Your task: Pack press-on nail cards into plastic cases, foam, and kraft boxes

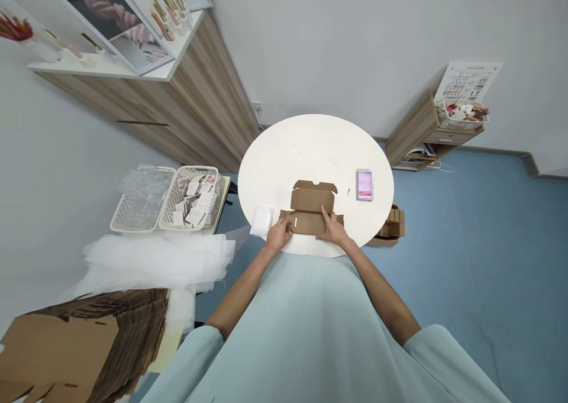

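Head view, box (pixel 308 224) crosswise, lid (pixel 310 198) pointing away

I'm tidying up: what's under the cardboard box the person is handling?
The white table shows around the cardboard box; anything directly beneath is covered and can't be seen.

A loose, smooth, pale blue-green fabric garment (pixel 310 332) with soft lengthwise folds occupies the lower centre of the frame, its wide, short left sleeve (pixel 189 358) at lower left and matching right sleeve (pixel 448 361) at lower right leaving the left hand (pixel 278 234) and right hand (pixel 335 231) bare.
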Action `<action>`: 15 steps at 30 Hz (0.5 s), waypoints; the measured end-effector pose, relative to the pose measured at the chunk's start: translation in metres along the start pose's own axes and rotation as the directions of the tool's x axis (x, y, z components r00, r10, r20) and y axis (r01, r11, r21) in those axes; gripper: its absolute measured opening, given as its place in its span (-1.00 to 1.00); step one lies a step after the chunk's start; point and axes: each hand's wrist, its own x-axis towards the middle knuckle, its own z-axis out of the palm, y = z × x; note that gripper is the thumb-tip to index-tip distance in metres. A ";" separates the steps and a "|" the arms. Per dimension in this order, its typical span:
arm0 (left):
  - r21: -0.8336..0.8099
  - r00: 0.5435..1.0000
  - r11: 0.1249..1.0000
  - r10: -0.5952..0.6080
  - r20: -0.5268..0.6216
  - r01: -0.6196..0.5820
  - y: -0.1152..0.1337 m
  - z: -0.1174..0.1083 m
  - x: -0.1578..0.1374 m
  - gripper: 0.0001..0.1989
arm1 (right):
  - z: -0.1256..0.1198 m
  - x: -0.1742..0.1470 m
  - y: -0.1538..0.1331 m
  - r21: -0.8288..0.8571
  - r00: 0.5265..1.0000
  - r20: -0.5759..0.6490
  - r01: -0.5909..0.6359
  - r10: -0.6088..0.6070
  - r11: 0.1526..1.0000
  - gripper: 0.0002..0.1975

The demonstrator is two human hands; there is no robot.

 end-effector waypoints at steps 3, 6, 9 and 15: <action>-0.065 0.994 0.994 -0.090 -0.060 0.086 0.004 -0.001 0.004 -0.28 | 0.000 0.001 0.000 -0.003 1.000 -0.013 -0.006 0.006 1.000 0.35; 0.031 0.998 0.998 -0.056 0.021 0.055 0.012 -0.003 0.008 -0.30 | 0.000 0.005 -0.001 -0.017 1.000 -0.019 -0.007 0.007 1.000 0.37; 0.116 0.998 0.993 0.023 0.052 -0.029 0.019 -0.004 0.006 -0.38 | 0.000 0.007 -0.001 -0.029 1.000 -0.023 -0.010 0.010 1.000 0.36; 0.115 0.959 0.972 -0.177 -0.223 0.206 0.015 -0.009 -0.008 -0.47 | -0.002 0.004 -0.001 -0.031 1.000 -0.017 -0.007 0.006 0.999 0.33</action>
